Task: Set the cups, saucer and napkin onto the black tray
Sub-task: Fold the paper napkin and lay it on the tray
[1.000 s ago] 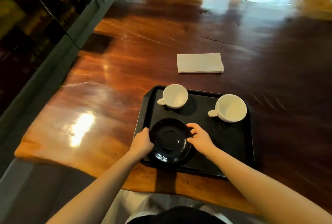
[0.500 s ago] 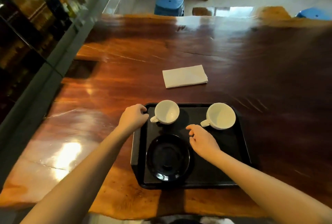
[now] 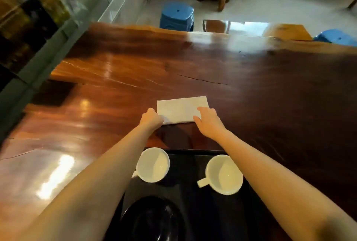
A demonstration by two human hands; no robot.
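Observation:
A folded white napkin lies on the wooden table beyond the black tray. My left hand is closed at the napkin's near-left corner. My right hand rests with its fingers on the near-right corner. Whether the napkin is lifted off the table, I cannot tell. On the tray stand two white cups, one at the far left and one at the far right. A black saucer lies at the tray's near left, partly cut off by the frame's bottom edge.
The glossy dark wooden table stretches far ahead and to the right. Two blue stools stand past its far edge. A glass wall runs along the left.
Both hands left the saucer on the tray and reached forward over the cups to the napkin. The view tilted up and forward.

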